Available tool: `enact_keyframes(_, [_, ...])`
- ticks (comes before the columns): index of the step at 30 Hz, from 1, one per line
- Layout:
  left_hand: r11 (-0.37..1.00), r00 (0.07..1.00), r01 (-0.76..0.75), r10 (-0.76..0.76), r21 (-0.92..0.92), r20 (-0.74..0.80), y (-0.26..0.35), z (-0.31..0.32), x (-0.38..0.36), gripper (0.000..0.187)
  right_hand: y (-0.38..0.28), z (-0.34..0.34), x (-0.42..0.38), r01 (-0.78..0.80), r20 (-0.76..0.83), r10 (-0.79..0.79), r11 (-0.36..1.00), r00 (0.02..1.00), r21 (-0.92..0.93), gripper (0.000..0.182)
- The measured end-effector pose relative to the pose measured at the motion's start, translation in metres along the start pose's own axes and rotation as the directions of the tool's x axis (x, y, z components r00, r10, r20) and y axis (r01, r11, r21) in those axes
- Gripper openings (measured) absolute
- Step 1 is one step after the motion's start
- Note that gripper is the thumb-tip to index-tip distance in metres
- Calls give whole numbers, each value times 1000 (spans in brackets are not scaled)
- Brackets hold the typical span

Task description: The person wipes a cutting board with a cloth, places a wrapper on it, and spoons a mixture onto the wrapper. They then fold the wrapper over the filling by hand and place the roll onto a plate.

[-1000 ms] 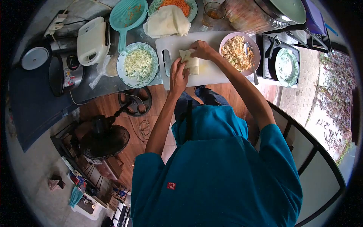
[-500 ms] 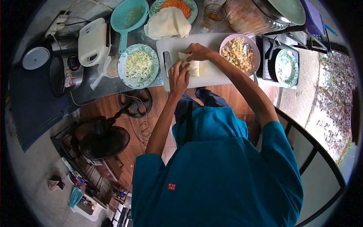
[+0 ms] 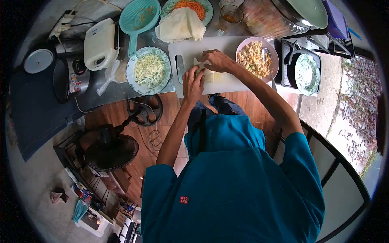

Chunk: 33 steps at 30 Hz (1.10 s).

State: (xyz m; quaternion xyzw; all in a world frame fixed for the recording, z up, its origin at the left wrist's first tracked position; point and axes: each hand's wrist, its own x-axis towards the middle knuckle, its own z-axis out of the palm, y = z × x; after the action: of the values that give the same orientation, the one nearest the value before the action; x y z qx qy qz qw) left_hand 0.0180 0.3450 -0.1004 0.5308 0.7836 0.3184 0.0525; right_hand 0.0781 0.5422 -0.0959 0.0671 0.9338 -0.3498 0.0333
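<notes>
A pale, partly folded spring roll wrapper (image 3: 209,76) lies on the white cutting board (image 3: 229,83). My left hand (image 3: 193,84) grips its left side with curled fingers. From above and to the right, my right hand (image 3: 219,61) reaches over the wrapper, its fingers bent down on the upper edge. The fingers hide much of the wrapper, so any filling inside cannot be seen. A knife (image 3: 180,69) rests at the board's left end. Beside the right forearm, a pink bowl (image 3: 275,60) holds a chopped mixed filling and a spoon (image 3: 266,56).
Left of the board stands a plate of shredded cabbage (image 3: 150,71). Behind are a stack of wrappers (image 3: 180,26), shredded carrot (image 3: 188,8), a teal strainer (image 3: 133,40) and a glass (image 3: 230,18). A pan (image 3: 289,69) sits on the right; a fan (image 3: 111,150) is below.
My right hand has shifted slightly right and down over the wrapper. Less of the wrapper shows below the fingers, and it looks more tightly folded. The left hand stays nearly in place.
</notes>
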Motion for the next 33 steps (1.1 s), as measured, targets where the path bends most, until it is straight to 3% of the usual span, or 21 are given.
enact_keyframes(2, [1000,1000,8,-8,-15,-8,-1,0,1,34,-1,-2,-3,-9,-18,9,1000,1000,15,26])
enact_keyframes(4, [996,997,82,-82,-45,-2,0,-2,3,50,-4,-6,-4,-14,-34,15,999,999,30,26])
enact_keyframes(5, [996,997,80,-80,-45,-2,2,-5,6,50,-5,-7,-2,8,23,-8,1000,1000,-6,27])
enact_keyframes(7, [985,981,124,-140,-124,-132,5,-9,13,70,-6,-9,-2,32,82,-28,999,996,-44,28])
enact_keyframes(9, [986,982,143,-153,-90,-111,7,-15,19,75,-5,-6,-3,173,-6,-174,981,985,-84,28])
enact_keyframes(10, [985,982,162,-166,-54,-89,8,-18,22,81,-4,-5,-4,175,-5,-176,981,984,-84,28])
enact_keyframes(11, [985,982,163,-167,-54,-91,4,-19,24,81,-7,-7,-5,175,0,-176,981,984,-83,29])
enact_keyframes(13, [995,992,96,-95,-5,84,-5,-20,27,77,-14,-10,-7,177,8,-177,981,984,-80,30])
enact_keyframes(16, [999,986,34,-38,25,160,-12,-21,32,70,-17,-11,-8,153,23,-152,987,988,-42,29])
enact_keyframes(18, [999,986,43,-40,-17,159,-15,-23,35,67,-17,-12,-13,3,43,-8,994,999,110,30])
enact_keyframes(22, [994,976,95,-80,-63,204,-12,-28,39,66,-9,-3,-16,1,-34,2,997,999,77,37])
enact_keyframes(24, [992,978,91,-72,-90,195,-10,-29,37,66,-10,3,-20,-49,-196,41,998,980,-34,44])
enact_keyframes(30, [977,990,75,-49,-202,133,-8,-26,33,65,-14,9,-13,-231,-152,224,972,963,-32,46])
enact_keyframes(33, [969,984,112,-77,-220,160,-9,-25,33,62,-9,2,-15,-192,-106,183,978,977,-79,48])
